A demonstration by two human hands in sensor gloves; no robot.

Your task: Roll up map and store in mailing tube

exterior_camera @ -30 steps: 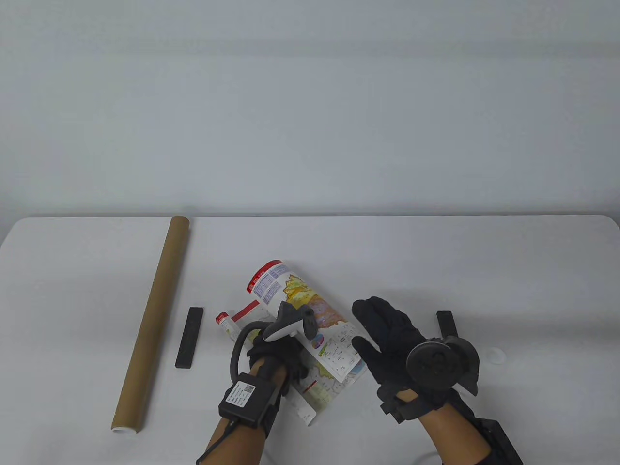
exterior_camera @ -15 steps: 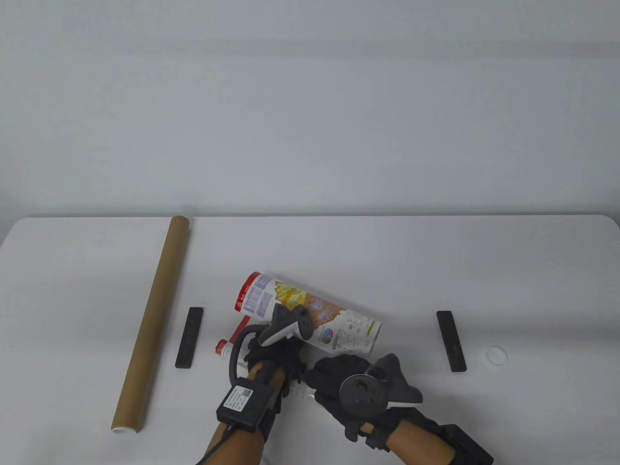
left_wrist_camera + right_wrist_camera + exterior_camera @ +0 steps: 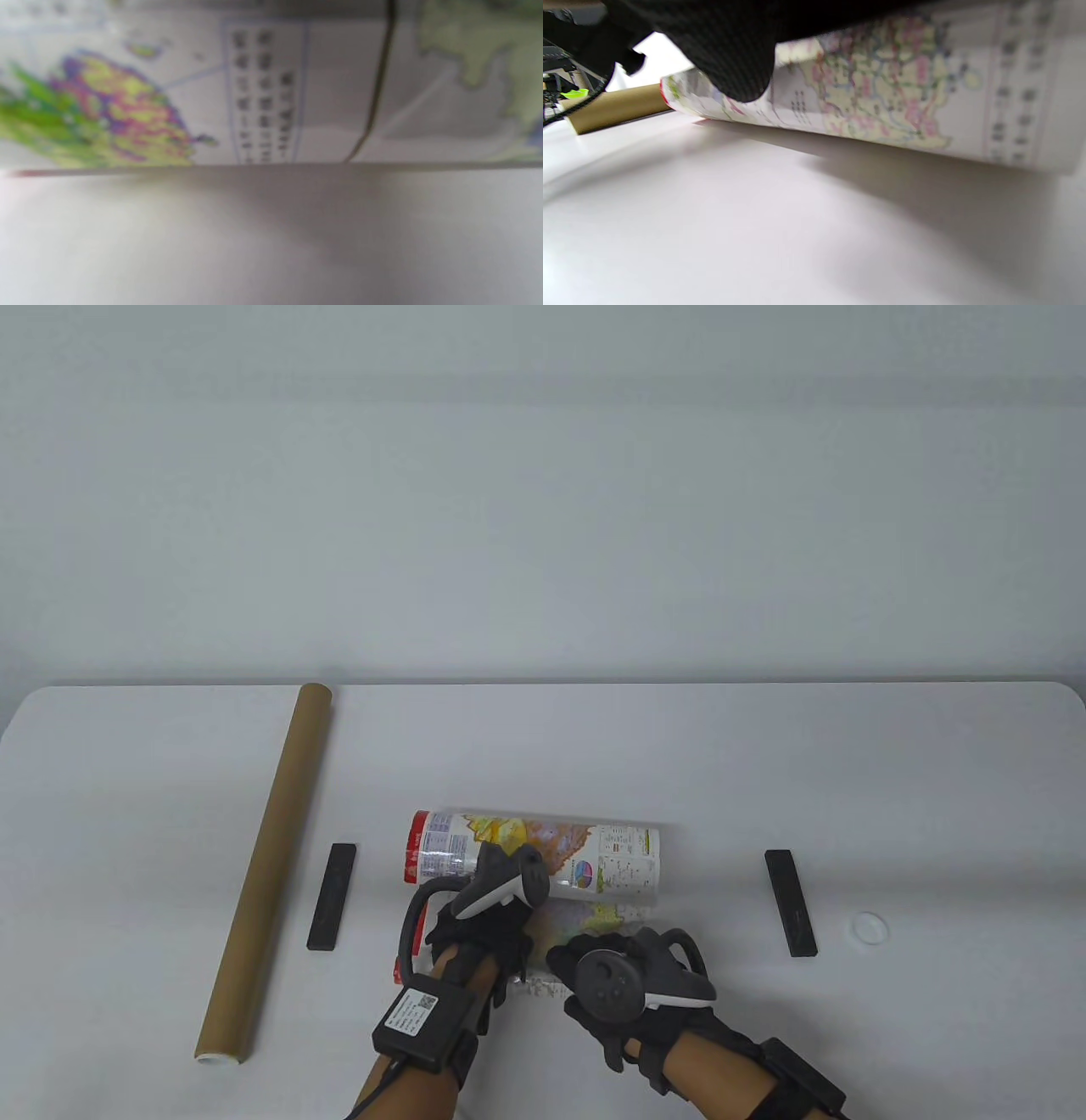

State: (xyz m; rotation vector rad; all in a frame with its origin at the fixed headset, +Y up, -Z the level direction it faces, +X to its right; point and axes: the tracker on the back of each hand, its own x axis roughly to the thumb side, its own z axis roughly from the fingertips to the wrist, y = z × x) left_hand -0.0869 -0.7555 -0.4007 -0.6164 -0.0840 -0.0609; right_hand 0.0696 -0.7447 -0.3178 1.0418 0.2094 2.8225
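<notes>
the map [image 3: 611,858] lies half-rolled at the worktop's [image 3: 933,780] near middle, long axis running nine to three o'clock, glossy, its loose flap toward six. both hands press that flap: left hand [image 3: 479,929] and right hand [image 3: 619,984] equally near; whether their fingers curl, i cannot tell. the mailing tube [image 3: 267,869] lies well apart toward nine.

Both hands: black gloves w/ grey-black trackers; left hand [image 3: 479,929] has black cable, labelled wrist box [image 3: 422,1012]; right hand [image 3: 632,984] black wrist strap.
</notes>
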